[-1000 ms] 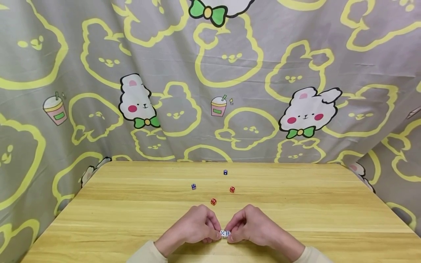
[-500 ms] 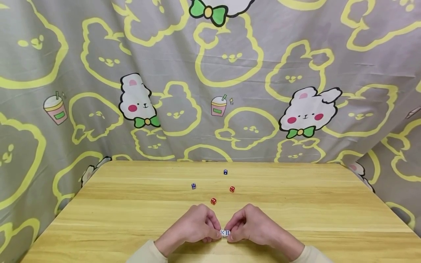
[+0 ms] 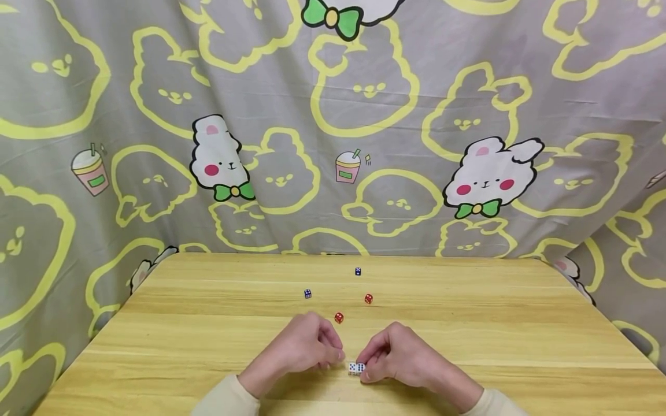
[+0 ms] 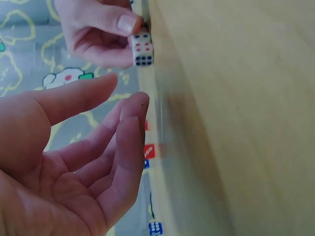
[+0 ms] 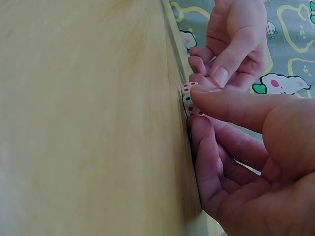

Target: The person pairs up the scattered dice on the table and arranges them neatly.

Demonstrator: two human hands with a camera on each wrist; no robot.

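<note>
Two white dice with coloured pips sit side by side near the front of the wooden table: a left white die (image 3: 352,368) and a right white die (image 3: 361,367). Thumb and fingers of my right hand (image 3: 398,355) pinch the right one; the right wrist view shows this white die (image 5: 191,105) between them. Just left of the pair is my left hand (image 3: 304,344), holding nothing. Its thumb and fingers are spread apart in the left wrist view, a short gap from the dice. A red die (image 3: 339,318) lies just beyond the left hand.
Farther back on the wooden table (image 3: 208,323) lie another red die (image 3: 368,299), a blue die (image 3: 307,293) and a second blue die (image 3: 358,271). A grey patterned curtain (image 3: 291,104) hangs behind the table's far edge and along both sides.
My left hand has let go of the left white die and moved back a little to the left. The right hand and both white dice stay in place.
</note>
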